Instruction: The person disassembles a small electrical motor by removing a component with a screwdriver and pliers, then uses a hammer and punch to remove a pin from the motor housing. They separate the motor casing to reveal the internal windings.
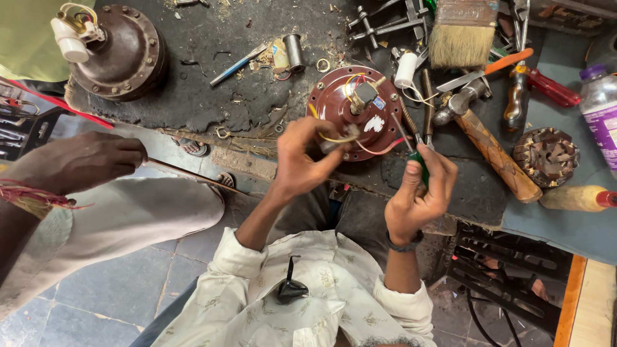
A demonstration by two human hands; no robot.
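Note:
A round maroon motor housing point(340, 112) with yellow and red wires lies at the near edge of a dark, worn workbench point(212, 96). My left hand point(302, 157) pinches a yellow wire end point(334, 137) just in front of the housing. My right hand point(418, 193) grips a green-handled tool point(421, 164) whose metal tip points up towards the housing's right side. Both hands hover over the bench edge, close together.
Another person's hand point(83, 160) and trousered leg sit at the left. A second dark motor housing point(122, 51) stands at the back left. A brush point(459, 35), hammer point(491, 144), red-handled screwdriver point(546, 87), white spool point(406, 69), bottle point(601, 109) and loose tools crowd the right.

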